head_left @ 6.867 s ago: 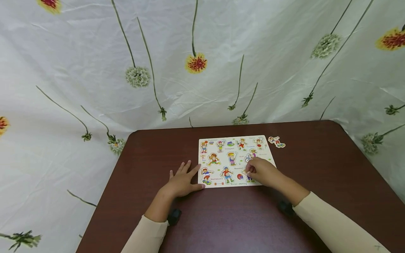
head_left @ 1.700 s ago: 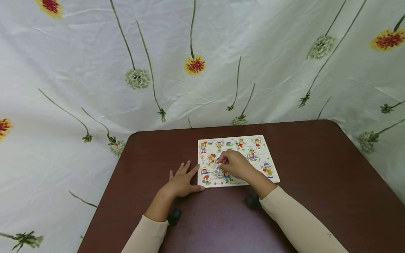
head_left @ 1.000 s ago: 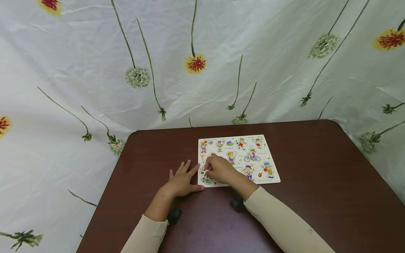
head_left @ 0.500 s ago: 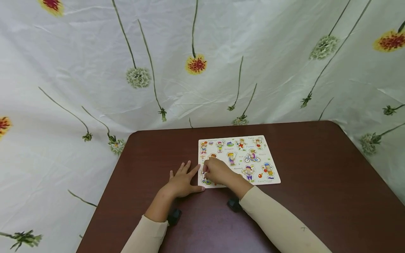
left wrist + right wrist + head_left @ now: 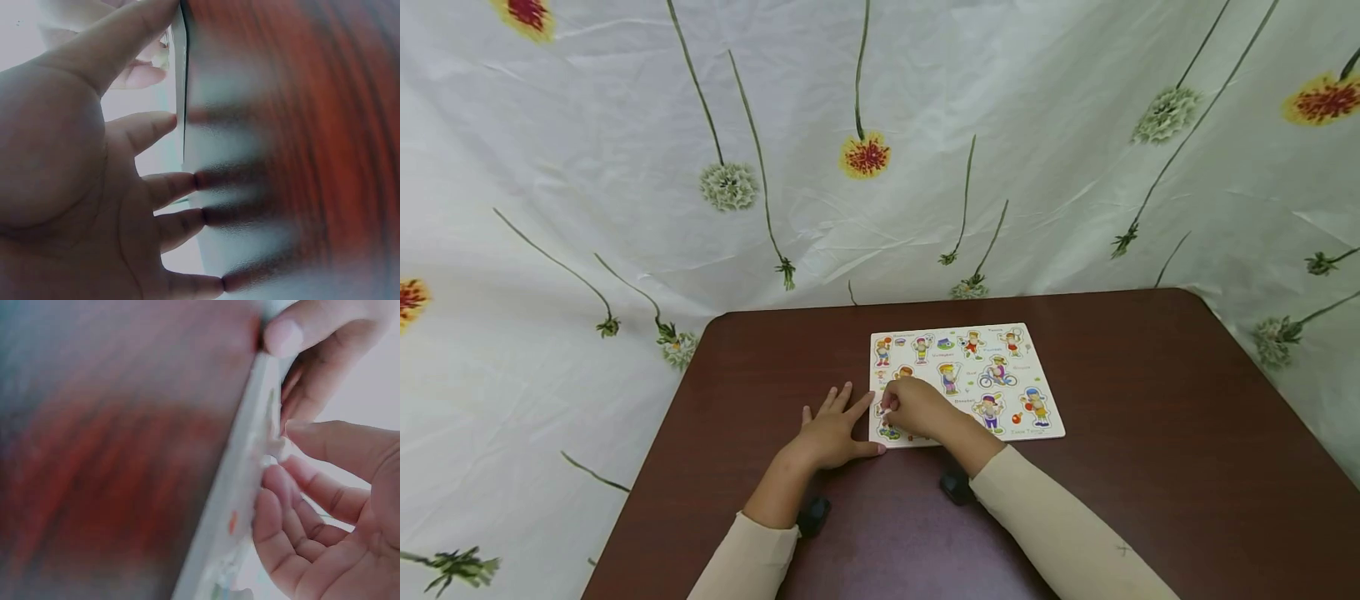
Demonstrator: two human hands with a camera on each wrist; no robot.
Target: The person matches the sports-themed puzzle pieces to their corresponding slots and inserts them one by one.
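A white puzzle board [image 5: 955,406] with cartoon sports figures lies on the dark brown table. My right hand [image 5: 917,408] is over its lower left part and covers some figures. In the right wrist view, the thumb and forefinger of that hand [image 5: 331,506] pinch the small pale knob of a puzzle piece [image 5: 276,450] close to the board face. Below the fingertips shows the skateboard figure [image 5: 889,432], partly hidden. My left hand [image 5: 825,435] lies flat with fingers spread along the board's left edge; its thumb and forefinger touch the edge [image 5: 181,81].
Other figures sit on the board, among them a cyclist [image 5: 997,372] and a baseball player [image 5: 989,412]. Behind the table [image 5: 1150,400] hangs a white cloth [image 5: 1045,108] printed with flowers. A dark wrist camera [image 5: 956,487] sits under the right wrist.
My right hand has moved from the board's right side to its lower left, carrying a puzzle piece across. The loose piece beside the top right corner is gone. My left hand has stayed put.
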